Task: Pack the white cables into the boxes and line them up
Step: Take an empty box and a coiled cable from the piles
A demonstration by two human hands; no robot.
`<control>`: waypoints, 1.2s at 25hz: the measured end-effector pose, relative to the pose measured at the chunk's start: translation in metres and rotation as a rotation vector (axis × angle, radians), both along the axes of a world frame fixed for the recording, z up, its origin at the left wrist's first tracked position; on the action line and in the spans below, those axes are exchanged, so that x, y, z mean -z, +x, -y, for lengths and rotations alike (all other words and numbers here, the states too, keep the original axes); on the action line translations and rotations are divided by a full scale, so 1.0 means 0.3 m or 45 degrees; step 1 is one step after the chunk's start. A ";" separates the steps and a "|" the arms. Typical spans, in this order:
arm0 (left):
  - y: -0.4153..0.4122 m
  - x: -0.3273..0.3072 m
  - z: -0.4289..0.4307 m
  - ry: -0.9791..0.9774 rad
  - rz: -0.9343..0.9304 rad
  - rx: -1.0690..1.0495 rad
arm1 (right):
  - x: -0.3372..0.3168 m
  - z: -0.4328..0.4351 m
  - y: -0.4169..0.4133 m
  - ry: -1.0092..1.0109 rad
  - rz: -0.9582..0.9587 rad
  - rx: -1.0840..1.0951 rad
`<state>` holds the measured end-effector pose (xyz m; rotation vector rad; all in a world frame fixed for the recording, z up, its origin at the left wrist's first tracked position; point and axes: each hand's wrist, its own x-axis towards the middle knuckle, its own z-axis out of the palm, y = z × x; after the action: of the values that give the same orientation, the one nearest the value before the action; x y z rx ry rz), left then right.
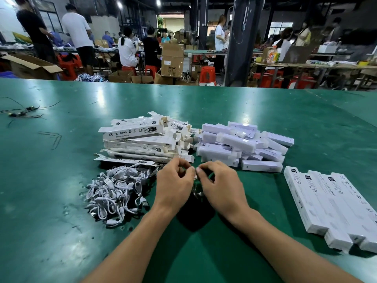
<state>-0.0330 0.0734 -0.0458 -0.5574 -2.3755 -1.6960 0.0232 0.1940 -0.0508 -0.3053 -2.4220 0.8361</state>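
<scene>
A heap of coiled white cables (116, 193) lies on the green table (244, 111), left of my hands. My left hand (173, 184) and my right hand (220, 186) meet fingertip to fingertip above the table, pinching one white cable (196, 192) that is mostly hidden between them. Behind the hands sits a stack of flat, unfolded white boxes (140, 139). To its right is a loose pile of white wrapped pieces (242, 146). A row of closed white boxes (334, 209) lies side by side at the right.
Thin dark wires (22, 112) lie at the far left of the table. Beyond the table's far edge are people at work benches, cardboard cartons (172, 60), red stools and a dark pillar (242, 41).
</scene>
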 end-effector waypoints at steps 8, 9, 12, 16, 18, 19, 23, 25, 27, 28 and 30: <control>-0.007 -0.021 0.017 0.438 0.342 -0.003 | -0.056 0.066 -0.258 -0.162 0.233 -0.175; -0.010 -0.018 0.018 0.443 0.351 0.007 | -0.056 0.067 -0.254 -0.154 0.236 -0.177; -0.019 -0.012 0.020 0.390 0.323 0.030 | -0.077 0.047 -0.233 -0.077 0.071 -0.064; -0.001 -0.021 0.018 0.364 0.325 0.119 | -0.152 -0.012 -0.169 -0.766 -0.188 -0.079; 0.018 -0.044 0.011 0.425 0.385 0.199 | -0.172 -0.043 -0.112 -1.222 -0.087 -0.253; 0.024 -0.057 0.006 0.476 0.457 0.269 | -0.169 -0.062 -0.077 -1.373 -0.002 -0.337; 0.024 -0.092 0.007 0.782 0.896 0.607 | -0.126 -0.140 0.043 -1.733 0.232 -0.642; 0.022 -0.097 0.012 0.877 0.993 0.716 | -0.107 -0.163 0.071 -1.740 0.351 -0.668; 0.023 -0.097 0.009 0.881 0.974 0.716 | -0.090 -0.168 0.078 -1.618 0.433 -0.648; 0.022 -0.095 0.007 0.860 0.938 0.682 | -0.082 -0.162 0.077 -1.570 0.430 -0.628; 0.021 -0.093 0.005 0.832 0.894 0.615 | -0.071 -0.148 0.073 -1.509 0.375 -0.538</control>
<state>-0.0268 0.0718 -0.0178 -0.4867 -1.8818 -3.1250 0.0450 0.2383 -0.0293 -0.3483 -1.9452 2.5103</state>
